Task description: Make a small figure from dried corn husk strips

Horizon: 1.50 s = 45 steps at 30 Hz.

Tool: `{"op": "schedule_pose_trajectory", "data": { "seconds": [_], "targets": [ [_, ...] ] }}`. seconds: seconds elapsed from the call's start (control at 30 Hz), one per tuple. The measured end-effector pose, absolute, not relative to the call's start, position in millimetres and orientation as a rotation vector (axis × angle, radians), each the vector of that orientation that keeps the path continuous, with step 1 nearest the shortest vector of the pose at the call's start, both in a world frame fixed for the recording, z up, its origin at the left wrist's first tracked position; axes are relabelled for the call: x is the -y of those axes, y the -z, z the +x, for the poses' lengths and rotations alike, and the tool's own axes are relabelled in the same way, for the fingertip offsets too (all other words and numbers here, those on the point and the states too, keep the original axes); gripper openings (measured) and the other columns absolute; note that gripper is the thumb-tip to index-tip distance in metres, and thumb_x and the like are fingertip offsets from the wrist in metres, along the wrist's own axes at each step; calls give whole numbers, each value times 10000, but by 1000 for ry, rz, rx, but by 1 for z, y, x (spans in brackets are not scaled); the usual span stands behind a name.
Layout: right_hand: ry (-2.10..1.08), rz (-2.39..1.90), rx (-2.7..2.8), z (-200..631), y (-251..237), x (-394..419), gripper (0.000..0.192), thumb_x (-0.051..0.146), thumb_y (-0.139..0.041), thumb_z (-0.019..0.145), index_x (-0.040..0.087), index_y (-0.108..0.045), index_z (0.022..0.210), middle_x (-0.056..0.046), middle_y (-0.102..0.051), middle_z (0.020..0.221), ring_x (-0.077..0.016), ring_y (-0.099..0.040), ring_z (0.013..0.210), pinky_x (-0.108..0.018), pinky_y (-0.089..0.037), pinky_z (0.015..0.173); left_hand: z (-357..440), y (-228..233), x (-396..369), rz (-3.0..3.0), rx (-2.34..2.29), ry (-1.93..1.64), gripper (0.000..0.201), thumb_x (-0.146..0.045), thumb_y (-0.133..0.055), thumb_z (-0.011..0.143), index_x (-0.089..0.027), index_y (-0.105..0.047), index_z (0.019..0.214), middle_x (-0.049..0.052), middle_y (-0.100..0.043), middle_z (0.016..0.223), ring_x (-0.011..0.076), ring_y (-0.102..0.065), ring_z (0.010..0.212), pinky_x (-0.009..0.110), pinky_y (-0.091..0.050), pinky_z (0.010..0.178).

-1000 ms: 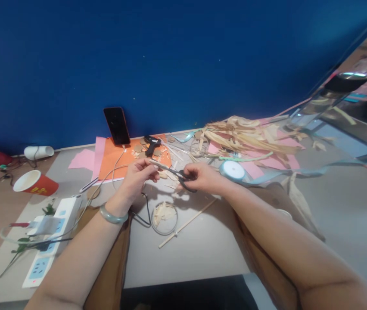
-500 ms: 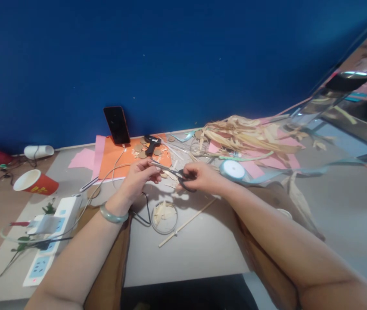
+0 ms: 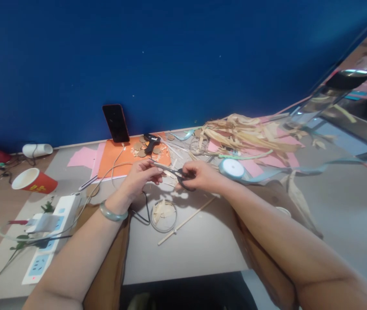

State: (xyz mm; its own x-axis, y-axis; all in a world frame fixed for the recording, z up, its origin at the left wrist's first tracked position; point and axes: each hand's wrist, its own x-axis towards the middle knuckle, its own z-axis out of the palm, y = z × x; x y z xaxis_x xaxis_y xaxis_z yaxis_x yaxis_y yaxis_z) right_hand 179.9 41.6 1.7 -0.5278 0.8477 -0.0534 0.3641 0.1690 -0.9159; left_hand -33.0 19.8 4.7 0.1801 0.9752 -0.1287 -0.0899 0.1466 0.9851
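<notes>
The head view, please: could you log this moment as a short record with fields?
left hand: pinches a thin pale strip by the scissor blades
right hand: grips black scissors
below hands: round clear dish of pale scraps; wooden stick
right of hands: ribbon spool
at wall: phone, leaning upright
far left: red paper cup on its side

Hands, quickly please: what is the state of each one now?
Left hand: closed, pinching a thin pale strip.
Right hand: closed on black scissors.
</notes>
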Motion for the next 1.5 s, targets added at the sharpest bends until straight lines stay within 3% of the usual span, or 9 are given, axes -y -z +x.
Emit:
{"op": "schedule_pose_trajectory", "data": {
  "seconds": [0.47, 0.73, 1.03, 1.13, 1.27, 1.5],
  "targets": [
    [-1286, -1126, 1990, 182, 1, -45, 359, 336, -722, 592, 171, -414, 510, 74, -384, 476, -56, -334, 483, -210, -238, 467, -32, -4, -20, 1124, -1094, -998, 169, -271, -719, 664, -135, -637, 723, 5, -642, 609, 105, -582, 530, 239, -474, 550],
    [-1207, -1082, 1434, 182, 6, -56, 425, 432, -773, 573, 175, -435, 557, 60, -415, 539, -61, -342, 519, -228, -273, 511, -28, 14, -27, 1373, -1240, -912, 204, -349, -661, 703, -154, -603, 683, -4, -620, 584, 101, -552, 495, 208, -407, 476],
    [-1114, -1104, 1337, 178, 10, -59, 469, 535, -753, 562, 172, -456, 549, 54, -405, 535, -64, -331, 525, -232, -279, 512, -29, 40, -34, 1772, -1428, -719, 293, -406, -607, 760, -174, -700, 914, 34, -681, 718, 154, -591, 625, 259, -437, 608],
    [-1105, -1103, 1347, 177, 13, -60, 482, 538, -753, 552, 176, -437, 538, 54, -392, 530, -67, -335, 531, -229, -288, 512, -37, 39, -38, 1966, -1620, -748, 283, -353, -598, 766, -187, -685, 979, 42, -664, 794, 159, -580, 650, 283, -448, 654],
    [-1096, -1100, 1382, 177, 14, -59, 481, 504, -757, 563, 179, -404, 525, 56, -364, 529, -69, -334, 535, -225, -288, 510, -44, 39, -42, 2337, -1738, -578, 244, -253, -520, 807, -187, -689, 971, 97, -615, 970, 221, -586, 888, 337, -451, 800],
    [-1038, -1138, 1496, 177, 14, -54, 461, 492, -745, 590, 176, -415, 528, 53, -358, 530, -71, -327, 533, -225, -260, 498, -42, 38, -40, 2410, -1794, -317, 160, -179, -502, 777, -185, -661, 793, 88, -610, 880, 227, -578, 852, 336, -453, 774]
  ]
}}
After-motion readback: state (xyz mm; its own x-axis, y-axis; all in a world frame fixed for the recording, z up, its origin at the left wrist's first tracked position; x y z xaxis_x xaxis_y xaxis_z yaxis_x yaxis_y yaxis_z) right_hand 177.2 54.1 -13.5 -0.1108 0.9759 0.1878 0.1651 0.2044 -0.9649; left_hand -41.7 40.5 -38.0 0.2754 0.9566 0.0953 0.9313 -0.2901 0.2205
